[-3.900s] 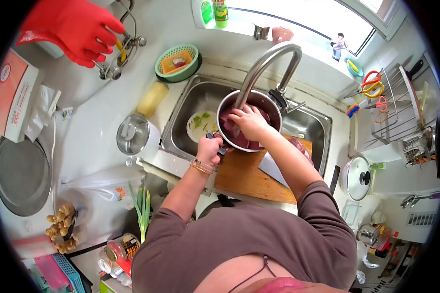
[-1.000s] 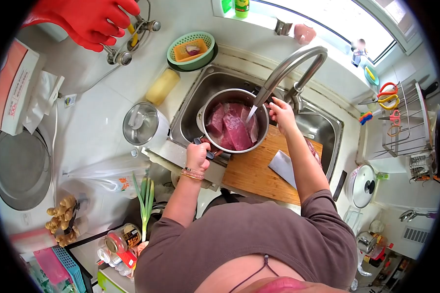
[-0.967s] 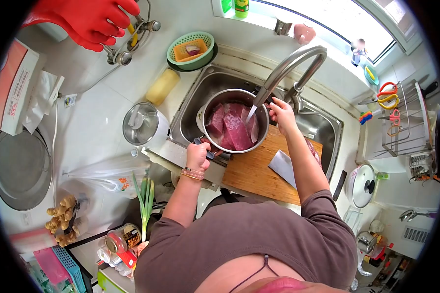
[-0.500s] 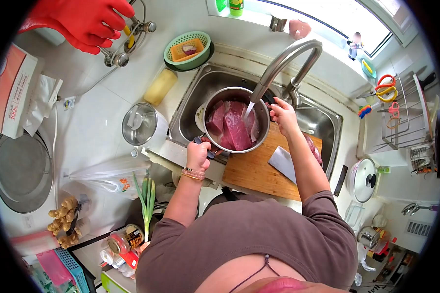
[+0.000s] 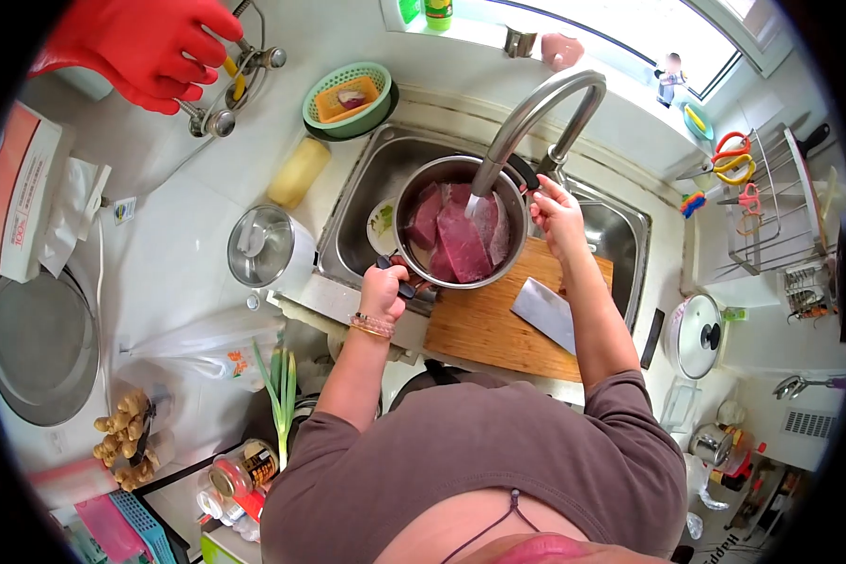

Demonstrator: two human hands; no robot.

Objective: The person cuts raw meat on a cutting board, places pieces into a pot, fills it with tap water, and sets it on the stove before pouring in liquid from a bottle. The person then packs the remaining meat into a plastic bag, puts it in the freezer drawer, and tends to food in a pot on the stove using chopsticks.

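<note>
Over the sink (image 5: pixel 355 218) and the edge of a wooden board (image 5: pixel 479 331), below the tap (image 5: pixel 541 94), is the pot (image 5: pixel 446 170), with raw meat (image 5: pixel 462 244) inside. The left hand (image 5: pixel 382 293) clenches one handle (image 5: pixel 405 289); the right hand (image 5: pixel 556 214) is at the opposite handle (image 5: pixel 523 172), its grip unclear. Rinsing or filling seems in hand; shifting the pot would call for a level, two-handed hold.

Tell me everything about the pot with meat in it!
The pot is round, deep, shiny like metal and open on top. The left hand grips one black handle; the right hand is at the other. Red meat lies inside, with water running in from the faucet. It's over the sink, overlapping the cutting board; I can't tell whether it touches.
</note>
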